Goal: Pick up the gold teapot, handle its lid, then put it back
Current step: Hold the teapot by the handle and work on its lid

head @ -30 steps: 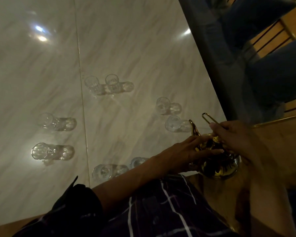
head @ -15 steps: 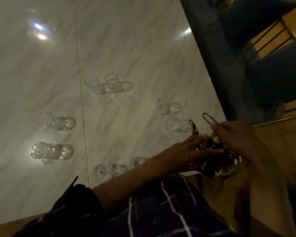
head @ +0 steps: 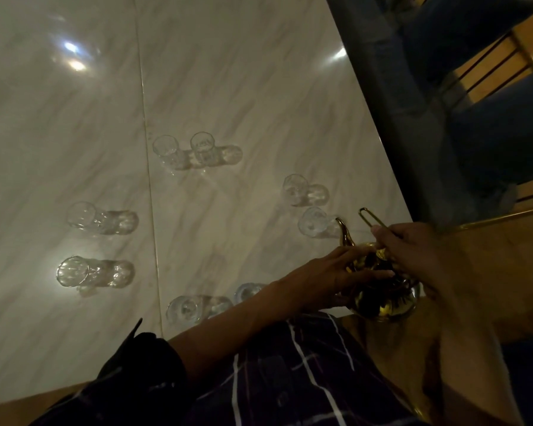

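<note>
The gold teapot (head: 382, 290), a rounded glass-and-gold pot with a curved gold spout and a thin wire loop handle, sits between both hands at the near right corner of the pale marble surface (head: 228, 87), partly past its edge; whether it rests on anything or is held clear cannot be told in the dim light.

The main risk, as I judge it, is the crowd of small clear glass cups (head: 313, 221) just beside the spout: a tilt or swing of the pot toward them could knock one over. The lid could also slip if it is loose, and this close to the edge a dropped pot would fall off the surface.

The left hand (head: 330, 278) lies across the top of the pot, its fingers (head: 373, 274) stretched nearly flat and spread over the lid area, touching it rather than curled round it. The right hand (head: 413, 250) is closed around the base of the wire handle, fingers wrapped tight.
</note>
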Demonstrator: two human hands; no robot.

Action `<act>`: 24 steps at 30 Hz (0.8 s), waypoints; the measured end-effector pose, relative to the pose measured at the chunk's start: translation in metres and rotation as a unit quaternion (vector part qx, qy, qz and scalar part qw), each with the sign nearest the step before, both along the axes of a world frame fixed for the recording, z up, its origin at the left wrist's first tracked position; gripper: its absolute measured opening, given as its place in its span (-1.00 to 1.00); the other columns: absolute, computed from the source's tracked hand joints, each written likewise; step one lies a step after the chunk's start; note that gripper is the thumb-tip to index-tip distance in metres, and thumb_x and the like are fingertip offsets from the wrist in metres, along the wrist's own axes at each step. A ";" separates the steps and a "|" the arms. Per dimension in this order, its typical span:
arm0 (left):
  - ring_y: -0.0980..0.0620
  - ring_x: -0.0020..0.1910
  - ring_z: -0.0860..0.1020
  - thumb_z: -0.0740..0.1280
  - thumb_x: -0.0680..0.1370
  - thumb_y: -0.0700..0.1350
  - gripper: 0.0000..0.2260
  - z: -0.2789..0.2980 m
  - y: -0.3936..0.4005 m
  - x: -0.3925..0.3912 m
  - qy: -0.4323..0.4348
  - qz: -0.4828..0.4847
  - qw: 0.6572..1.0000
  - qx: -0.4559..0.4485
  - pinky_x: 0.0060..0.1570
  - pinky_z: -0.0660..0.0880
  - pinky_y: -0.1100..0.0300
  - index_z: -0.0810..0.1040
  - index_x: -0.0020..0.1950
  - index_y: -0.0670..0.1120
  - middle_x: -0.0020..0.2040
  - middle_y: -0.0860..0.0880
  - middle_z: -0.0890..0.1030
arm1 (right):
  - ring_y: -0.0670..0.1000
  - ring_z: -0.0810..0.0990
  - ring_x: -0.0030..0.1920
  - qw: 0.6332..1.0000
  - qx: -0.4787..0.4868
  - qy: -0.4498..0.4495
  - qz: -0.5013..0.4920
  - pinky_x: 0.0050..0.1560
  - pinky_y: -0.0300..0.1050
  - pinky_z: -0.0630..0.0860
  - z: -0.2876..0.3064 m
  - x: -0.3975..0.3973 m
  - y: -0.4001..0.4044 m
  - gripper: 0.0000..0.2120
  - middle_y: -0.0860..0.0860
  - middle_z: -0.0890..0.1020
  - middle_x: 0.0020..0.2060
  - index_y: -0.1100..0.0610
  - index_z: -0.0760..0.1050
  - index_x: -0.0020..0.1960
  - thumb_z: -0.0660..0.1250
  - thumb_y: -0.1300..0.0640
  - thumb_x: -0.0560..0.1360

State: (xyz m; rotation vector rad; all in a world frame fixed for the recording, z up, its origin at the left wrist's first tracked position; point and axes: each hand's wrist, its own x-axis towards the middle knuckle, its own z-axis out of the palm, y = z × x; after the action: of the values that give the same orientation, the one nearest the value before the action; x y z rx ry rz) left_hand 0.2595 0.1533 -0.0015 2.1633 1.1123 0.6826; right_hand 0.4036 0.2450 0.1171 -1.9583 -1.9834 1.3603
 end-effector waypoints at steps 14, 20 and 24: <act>-0.15 0.56 0.28 0.47 0.53 -0.19 -0.35 -0.028 0.004 -0.019 -0.013 0.016 1.000 -0.017 0.11 0.54 0.15 0.37 0.60 0.02 0.65 -0.16 0.18 | 0.08 0.59 -0.33 0.997 -0.011 0.055 -0.055 -0.31 -0.05 0.51 -0.033 -0.011 -0.003 -0.64 0.21 0.60 -0.36 0.23 0.59 -0.23 0.30 -0.02 0.58; -0.17 0.58 0.28 0.49 0.52 -0.20 -0.34 -0.026 0.012 -0.033 -0.019 0.036 0.999 -0.019 0.21 0.58 0.02 0.37 0.60 0.01 0.65 -0.16 0.18 | -0.03 0.43 -0.50 0.997 -0.013 0.072 -0.032 -0.44 -0.18 0.35 -0.031 -0.027 0.011 -0.67 0.02 0.48 -0.51 0.18 0.56 -0.26 0.25 0.04 0.60; -0.18 0.58 0.28 0.50 0.51 -0.20 -0.34 -0.022 0.023 -0.044 -0.026 0.046 0.999 -0.009 0.35 0.52 0.00 0.38 0.59 0.00 0.65 -0.17 0.19 | -0.07 0.44 -0.50 0.998 0.009 0.055 -0.002 -0.40 -0.19 0.36 -0.025 -0.041 0.025 -0.68 -0.04 0.49 -0.54 0.18 0.59 -0.23 0.24 0.04 0.60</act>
State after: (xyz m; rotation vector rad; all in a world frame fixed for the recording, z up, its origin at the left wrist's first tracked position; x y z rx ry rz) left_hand 0.2157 0.1764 -0.0232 2.0768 1.1915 0.7628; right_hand 0.3624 0.2700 0.0919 -1.8359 -1.9341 1.4113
